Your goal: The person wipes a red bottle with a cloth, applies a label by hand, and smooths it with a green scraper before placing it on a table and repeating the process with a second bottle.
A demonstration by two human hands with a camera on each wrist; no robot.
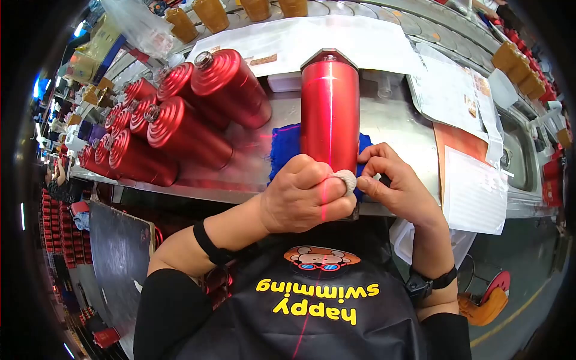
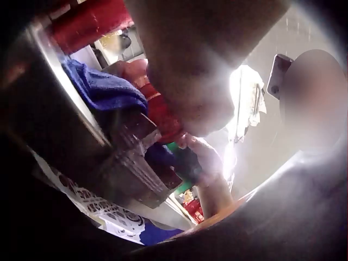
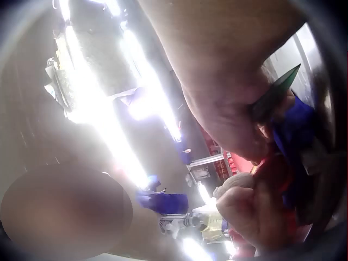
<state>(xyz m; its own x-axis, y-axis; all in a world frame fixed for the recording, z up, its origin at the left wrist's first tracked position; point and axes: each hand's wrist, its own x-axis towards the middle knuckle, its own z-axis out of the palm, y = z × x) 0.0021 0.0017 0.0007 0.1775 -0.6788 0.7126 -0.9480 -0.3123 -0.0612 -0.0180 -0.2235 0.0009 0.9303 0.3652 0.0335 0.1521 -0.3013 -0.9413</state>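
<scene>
A glossy red cylinder (image 1: 330,114) gleams near a bright blue cloth (image 1: 284,151), with matching metallic red bottles (image 1: 231,90) ringed in paler highlights at left. A green pointed piece (image 3: 281,89) and an off-white finger wrap (image 1: 346,179) add contrast. Nearest, a black apron (image 1: 252,330) carries yellow lettering (image 1: 318,300) and an orange cartoon print (image 1: 321,258) with blue goggles. An orange-brown sheet (image 1: 462,143) lies right; tan blocks (image 1: 210,13) line the far side.

Blue cloth (image 2: 106,87) — rumpled (a red object (image 2: 92,24) nearby).
</scene>
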